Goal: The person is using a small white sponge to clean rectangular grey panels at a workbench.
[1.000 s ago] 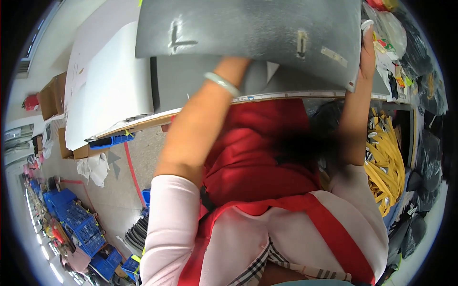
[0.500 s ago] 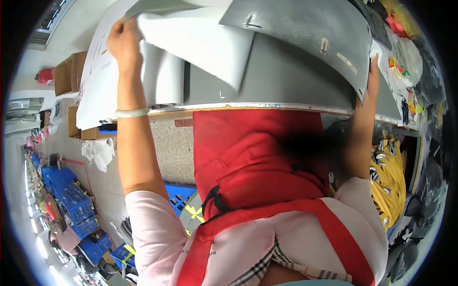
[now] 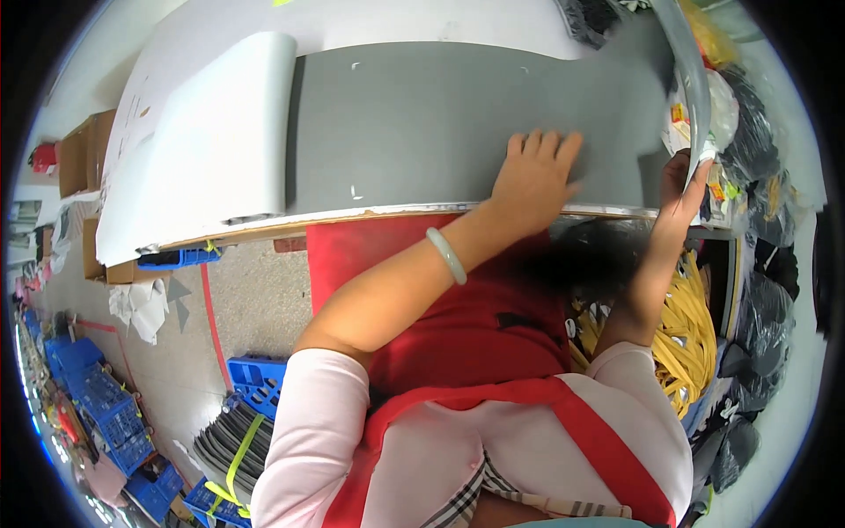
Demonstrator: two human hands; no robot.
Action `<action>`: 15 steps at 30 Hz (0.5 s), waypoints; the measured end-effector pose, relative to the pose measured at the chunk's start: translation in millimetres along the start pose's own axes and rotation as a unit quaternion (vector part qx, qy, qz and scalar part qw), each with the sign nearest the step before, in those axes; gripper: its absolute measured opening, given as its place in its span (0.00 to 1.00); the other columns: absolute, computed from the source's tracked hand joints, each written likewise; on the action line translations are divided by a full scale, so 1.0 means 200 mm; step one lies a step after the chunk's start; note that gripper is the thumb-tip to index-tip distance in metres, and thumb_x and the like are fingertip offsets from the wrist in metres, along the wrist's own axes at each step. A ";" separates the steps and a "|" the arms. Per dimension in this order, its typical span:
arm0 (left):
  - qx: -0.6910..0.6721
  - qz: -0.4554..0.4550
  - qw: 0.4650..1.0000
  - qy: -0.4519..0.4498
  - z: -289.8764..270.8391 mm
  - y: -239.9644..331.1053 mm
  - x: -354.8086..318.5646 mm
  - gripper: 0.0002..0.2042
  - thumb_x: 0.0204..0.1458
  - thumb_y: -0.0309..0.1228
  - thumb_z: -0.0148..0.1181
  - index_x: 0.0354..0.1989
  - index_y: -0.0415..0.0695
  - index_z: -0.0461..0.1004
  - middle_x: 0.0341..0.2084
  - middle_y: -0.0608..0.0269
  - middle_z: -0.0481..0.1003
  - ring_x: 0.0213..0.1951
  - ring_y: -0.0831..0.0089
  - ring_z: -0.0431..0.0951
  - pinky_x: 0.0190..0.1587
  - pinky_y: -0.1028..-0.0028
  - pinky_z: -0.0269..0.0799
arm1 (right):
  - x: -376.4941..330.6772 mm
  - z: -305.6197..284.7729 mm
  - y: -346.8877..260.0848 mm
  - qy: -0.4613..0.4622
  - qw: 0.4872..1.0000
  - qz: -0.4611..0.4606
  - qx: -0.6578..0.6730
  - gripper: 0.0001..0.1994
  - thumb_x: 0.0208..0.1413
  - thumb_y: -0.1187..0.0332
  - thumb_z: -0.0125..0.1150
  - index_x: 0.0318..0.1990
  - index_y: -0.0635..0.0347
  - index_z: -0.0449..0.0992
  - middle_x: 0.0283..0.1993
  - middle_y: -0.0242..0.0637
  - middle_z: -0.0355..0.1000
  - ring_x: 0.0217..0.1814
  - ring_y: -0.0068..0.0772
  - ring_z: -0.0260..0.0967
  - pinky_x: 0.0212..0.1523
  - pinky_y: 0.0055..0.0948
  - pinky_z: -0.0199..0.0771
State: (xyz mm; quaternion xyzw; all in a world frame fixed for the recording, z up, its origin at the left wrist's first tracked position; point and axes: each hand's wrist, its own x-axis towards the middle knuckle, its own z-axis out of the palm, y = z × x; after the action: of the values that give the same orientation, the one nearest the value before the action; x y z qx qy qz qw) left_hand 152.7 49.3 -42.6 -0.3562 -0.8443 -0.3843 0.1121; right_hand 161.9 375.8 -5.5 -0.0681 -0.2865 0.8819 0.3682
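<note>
White corner marks (image 3: 356, 192) done on our flat grey sheet (image 3: 405, 123); remainder unclear. Left hand (image 3: 533, 183) open; right hand (image 3: 682, 187) gripping thin grey panel (image 3: 700, 99).

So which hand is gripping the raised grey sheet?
The right hand, closed on the edge of the raised grey sheet; the left hand, on the bracelet side, is open over the flat grey sheet.
</note>
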 end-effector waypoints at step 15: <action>0.125 0.069 0.986 -0.086 0.09 0.05 -0.08 0.21 0.60 0.41 0.59 0.62 0.53 0.73 0.63 0.55 0.66 0.71 0.51 0.57 0.71 0.38 0.45 | -0.11 -0.11 -0.01 0.069 0.990 -0.003 -0.122 0.24 0.68 0.52 0.57 0.63 0.58 0.70 0.61 0.39 0.74 0.61 0.39 0.72 0.64 0.38 0.71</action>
State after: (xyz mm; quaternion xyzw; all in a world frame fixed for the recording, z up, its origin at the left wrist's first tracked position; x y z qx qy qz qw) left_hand 172.0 58.5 -56.5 -0.4281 -0.8659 -0.2347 0.1093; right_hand 185.9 371.1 -24.0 -0.1723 -0.3666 0.8323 0.3785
